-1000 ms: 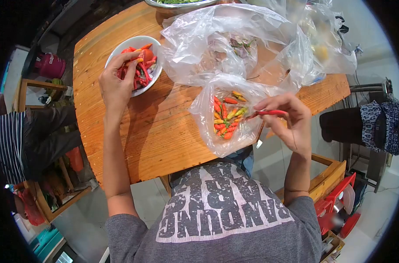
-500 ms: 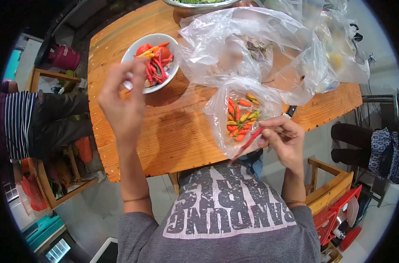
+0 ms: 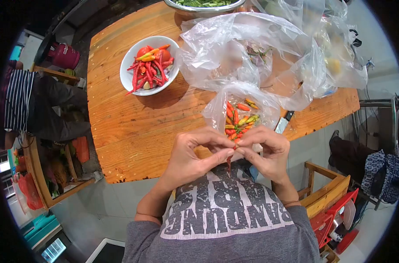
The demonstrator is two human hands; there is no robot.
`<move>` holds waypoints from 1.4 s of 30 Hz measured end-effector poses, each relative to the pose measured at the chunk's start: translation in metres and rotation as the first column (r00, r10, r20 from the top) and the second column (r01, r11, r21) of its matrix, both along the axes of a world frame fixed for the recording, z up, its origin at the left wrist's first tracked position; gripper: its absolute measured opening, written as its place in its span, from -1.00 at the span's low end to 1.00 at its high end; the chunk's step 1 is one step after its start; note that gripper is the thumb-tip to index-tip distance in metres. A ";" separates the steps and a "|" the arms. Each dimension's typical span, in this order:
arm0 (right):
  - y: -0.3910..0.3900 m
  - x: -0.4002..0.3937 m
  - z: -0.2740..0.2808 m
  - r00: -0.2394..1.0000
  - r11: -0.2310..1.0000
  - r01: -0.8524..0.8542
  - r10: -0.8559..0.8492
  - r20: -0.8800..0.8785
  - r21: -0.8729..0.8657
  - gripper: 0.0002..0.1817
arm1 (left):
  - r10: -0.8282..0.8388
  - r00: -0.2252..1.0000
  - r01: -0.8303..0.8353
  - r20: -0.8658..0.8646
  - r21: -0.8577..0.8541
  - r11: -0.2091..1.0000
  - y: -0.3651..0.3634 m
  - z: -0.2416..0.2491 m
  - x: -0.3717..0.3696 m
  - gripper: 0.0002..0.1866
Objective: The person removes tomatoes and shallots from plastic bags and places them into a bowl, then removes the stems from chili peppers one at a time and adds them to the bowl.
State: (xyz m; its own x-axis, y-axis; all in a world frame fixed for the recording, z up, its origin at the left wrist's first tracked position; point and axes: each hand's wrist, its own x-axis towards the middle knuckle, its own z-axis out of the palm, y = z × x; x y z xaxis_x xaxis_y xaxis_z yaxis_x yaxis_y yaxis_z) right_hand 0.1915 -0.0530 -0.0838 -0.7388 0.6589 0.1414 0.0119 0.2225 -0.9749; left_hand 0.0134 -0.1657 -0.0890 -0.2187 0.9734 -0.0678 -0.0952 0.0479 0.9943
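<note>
My left hand (image 3: 198, 151) and my right hand (image 3: 266, 151) meet at the table's front edge, fingertips pinched together around one end of a red chili (image 3: 229, 165). The chili's dark red body points down below the fingers, in front of my shirt. Just beyond my hands lies an open clear plastic bag (image 3: 214, 109) holding small red, orange and yellow-green chilies (image 3: 235, 117). Farther off to the left, a white bowl (image 3: 125, 65) contains long red chilies (image 3: 140, 79), several orange ones and tomatoes (image 3: 143, 51).
A knife (image 3: 283, 123) with a black handle lies right of the chili bag. Bigger plastic bags (image 3: 208, 44) spread across the back right of the wooden table (image 3: 120, 136). A metal bowl (image 3: 199, 8) of greens stands at the back. One person (image 3: 55, 105) is at left, another (image 3: 353, 153) at right.
My left hand has come from beside the white bowl to my right hand. My right hand has shifted slightly left with the chili, and both now pinch it.
</note>
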 end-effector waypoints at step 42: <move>0.064 0.009 0.008 0.822 0.572 -0.511 0.107 0.560 0.641 -0.74 | 0.489 0.263 -0.133 -0.832 0.471 0.872 0.037 0.005 -0.080 -0.64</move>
